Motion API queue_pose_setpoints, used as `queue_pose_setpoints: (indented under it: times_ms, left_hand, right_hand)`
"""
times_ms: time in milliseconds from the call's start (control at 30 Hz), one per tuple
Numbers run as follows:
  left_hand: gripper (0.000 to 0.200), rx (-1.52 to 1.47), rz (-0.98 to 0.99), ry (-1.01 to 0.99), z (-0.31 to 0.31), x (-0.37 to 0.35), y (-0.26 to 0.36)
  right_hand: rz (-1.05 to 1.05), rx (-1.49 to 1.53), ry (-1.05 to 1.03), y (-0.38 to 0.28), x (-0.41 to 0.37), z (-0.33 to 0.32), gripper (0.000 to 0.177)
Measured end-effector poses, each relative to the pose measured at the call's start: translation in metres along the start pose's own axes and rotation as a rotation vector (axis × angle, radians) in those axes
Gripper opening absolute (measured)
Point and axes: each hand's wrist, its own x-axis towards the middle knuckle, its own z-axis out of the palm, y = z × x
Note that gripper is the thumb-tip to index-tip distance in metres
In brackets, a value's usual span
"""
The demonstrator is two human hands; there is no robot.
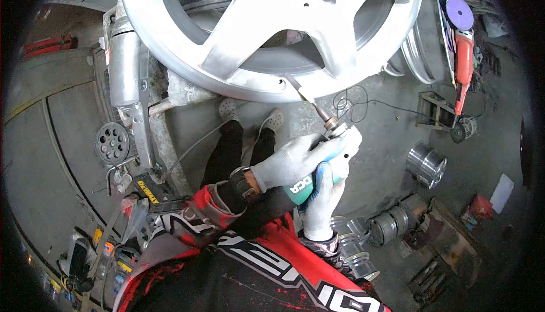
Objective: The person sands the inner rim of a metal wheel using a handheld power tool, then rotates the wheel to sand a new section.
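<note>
A green and silver die grinder [306, 190] marked DCA is held in both gloved hands. My left hand [295, 156], with a watch at the wrist, wraps over the tool's body near its front. My right hand [323, 201] grips the body from below and to the right. From the grinder's nose a long shank with a narrow tip [301, 90] points up at the silver alloy wheel [227, 76]. That tip lies at the wheel's lower rim, beside a small valve hole; whether it touches cannot be made out.
A red angle grinder [464, 62] with a purple pad hangs at the right. Metal rims [426, 165] and a cable [392, 107] lie on the floor there. A metal stand [128, 73] stands left of the wheel; tools and a DeWalt case [150, 193] lie lower left.
</note>
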Motion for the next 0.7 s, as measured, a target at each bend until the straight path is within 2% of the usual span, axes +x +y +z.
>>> queue_pose_setpoints:
  times_ms: [33, 67, 133, 167, 233, 267, 333, 367, 433, 467, 500, 533, 600, 667, 700]
  left_hand:
    - [0.045, -0.291, -0.233, -0.056, -0.003, 0.003, 0.009]
    - [0.045, -0.293, -0.231, -0.054, 0.002, 0.000, -0.002]
    - [0.042, 0.339, 0.276, 0.109, 0.010, -0.009, -0.027]
    - [0.042, 0.344, 0.272, 0.107, 0.012, -0.011, -0.028]
    - [0.038, -0.352, -0.129, 0.004, 0.004, -0.004, -0.011]
    - [0.038, -0.352, -0.129, -0.001, 0.007, -0.003, -0.015]
    - [0.035, -0.050, 0.150, 0.088, 0.015, 0.001, -0.025]
    - [0.035, -0.055, 0.153, 0.087, 0.022, 0.005, -0.030]
    - [0.036, -0.549, -0.167, -0.023, 0.032, 0.021, -0.031]
    - [0.036, -0.552, -0.167, -0.024, 0.029, 0.030, -0.025]
    - [0.037, -0.598, -0.264, -0.109, 0.025, 0.039, -0.018]
    - [0.037, -0.642, -0.362, -0.194, 0.023, 0.046, -0.013]
    - [0.040, -0.586, -0.356, -0.195, 0.027, 0.049, -0.017]
    - [0.040, -0.755, -0.356, -0.154, 0.031, 0.043, -0.020]
    - [0.040, -0.751, -0.358, -0.153, 0.031, 0.038, -0.021]
  right_hand:
    - [-0.013, 0.018, 0.000, 0.000, 0.000, 0.000, 0.060]
    - [-0.024, 0.037, -0.002, -0.001, 0.001, -0.001, 0.060]
    - [-0.014, 0.010, -0.020, -0.001, -0.001, 0.002, 0.060]
    - [-0.006, -0.013, -0.035, 0.000, -0.002, 0.004, 0.059]
    - [0.013, 0.013, -0.043, 0.001, -0.003, 0.005, 0.059]
    - [0.031, 0.031, -0.048, 0.001, -0.003, 0.005, 0.058]
    - [0.009, 0.016, -0.033, 0.003, 0.003, -0.002, 0.058]
    - [-0.010, 0.000, -0.023, 0.002, 0.008, -0.006, 0.057]
    - [-0.031, 0.003, 0.005, -0.009, 0.015, -0.007, 0.056]
    - [-0.049, 0.010, 0.029, -0.014, 0.019, -0.007, 0.056]
    - [-0.100, 0.008, 0.052, -0.010, 0.024, -0.011, 0.042]
    - [-0.099, 0.005, 0.054, -0.012, 0.026, -0.012, 0.042]
    - [-0.151, -0.021, 0.045, -0.016, 0.028, -0.013, 0.042]
    - [-0.126, 0.022, 0.046, -0.011, 0.024, -0.012, 0.042]
    - [-0.099, 0.021, 0.044, -0.011, 0.020, -0.008, 0.050]
